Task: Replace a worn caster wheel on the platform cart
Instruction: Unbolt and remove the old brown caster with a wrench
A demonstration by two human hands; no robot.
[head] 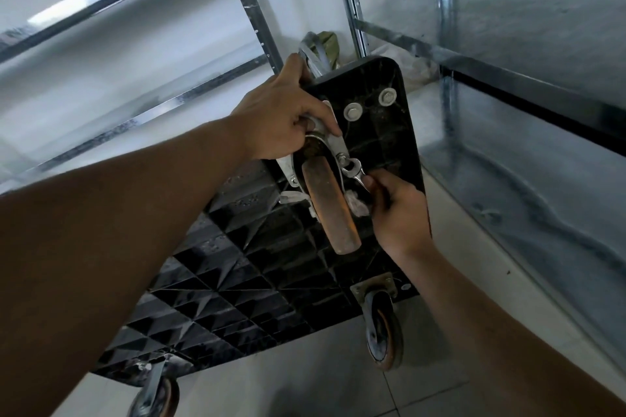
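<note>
Right of centre, my right hand [394, 210] pinches the wrench [355, 173] on a nut [342, 157] beside the worn caster wheel [330, 210], mid-frame. Above it my left hand [288, 118] grips the bracket [337, 145]. A crooked wrench may slip and round the nut.

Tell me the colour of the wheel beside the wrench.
The wheel is a dirty orange-brown; the head view shows it best.

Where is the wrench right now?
Head view, just right of centre: the wrench sits in the right hand, its head on a nut beside the brown caster wheel, while the left hand grips the caster bracket.
</note>
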